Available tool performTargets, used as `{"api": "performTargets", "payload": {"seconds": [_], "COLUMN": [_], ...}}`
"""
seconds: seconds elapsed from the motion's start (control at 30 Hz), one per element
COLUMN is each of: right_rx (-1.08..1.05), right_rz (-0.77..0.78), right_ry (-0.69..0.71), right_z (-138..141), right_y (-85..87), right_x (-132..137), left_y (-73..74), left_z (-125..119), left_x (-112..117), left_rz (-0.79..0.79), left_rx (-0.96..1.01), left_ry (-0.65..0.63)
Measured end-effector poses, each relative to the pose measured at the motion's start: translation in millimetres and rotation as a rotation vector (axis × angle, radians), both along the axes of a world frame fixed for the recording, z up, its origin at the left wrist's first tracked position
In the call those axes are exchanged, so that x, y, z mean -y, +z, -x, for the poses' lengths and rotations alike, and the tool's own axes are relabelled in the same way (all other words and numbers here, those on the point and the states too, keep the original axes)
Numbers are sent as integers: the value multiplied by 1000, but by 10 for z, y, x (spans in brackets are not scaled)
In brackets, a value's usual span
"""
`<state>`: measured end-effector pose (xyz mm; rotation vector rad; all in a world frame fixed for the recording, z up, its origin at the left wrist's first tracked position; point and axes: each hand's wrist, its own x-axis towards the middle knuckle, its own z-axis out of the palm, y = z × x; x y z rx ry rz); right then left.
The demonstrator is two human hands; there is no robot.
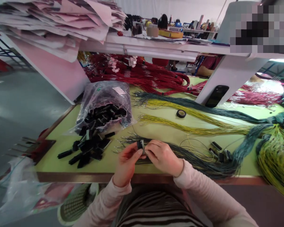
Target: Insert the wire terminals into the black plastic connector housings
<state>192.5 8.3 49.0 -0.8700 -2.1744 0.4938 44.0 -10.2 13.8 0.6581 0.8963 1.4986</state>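
Connector in hand: a small black-and-grey connector (141,145) is up between the two hands, near the front edge of the worktop (50,165) and over the dark grey wires (198,162).
Left fingers: the left hand (126,164) has its thumb and fingers closed on the connector, gripping it from the left and from the near side.
Right fingers: the right hand (163,156) is curled in, its fingertips bunched at the connector's right side; whether they pinch the connector, a wire or nothing is hidden.
Side by side: the connector lies just right of the left fingers and just left of the right fingertips, so neither hand is clearly nearer.
Faces: its black part is toward the left hand, its paler part toward the right.
Long axis: the visible part seems to run away from the person, across the line between the hands; the fingers cover too much of it to be sure.
Wire ends: the tips of the dark grey wires fan out on the worktop just beyond and left of the hands.
Loose connectors: a black heap (91,148) spills from the plastic bag (101,91), left of the left hand and apart from it.
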Motion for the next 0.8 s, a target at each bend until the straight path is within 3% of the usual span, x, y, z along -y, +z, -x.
{"api": "performTargets", "payload": {"seconds": [0.23,0.43,0.67,0.8], "right_rx": [-269,-189,-89,-116], "right_rz": [445,345,145,229], "right_ry": [57,-23,38,52], "right_z": [-42,-41,-21,-35], "right_y": [8,77,32,29], "right_x": [-36,-22,-56,-81], "left_y": [35,31,-20,-16], "left_z": [46,62,32,52], "left_x": [-47,-63,-62,-62], "left_rz": [93,45,-19,-52], "left_rx": [186,124,22,-62], "left_ry": [-170,-145,-76,-80]}}
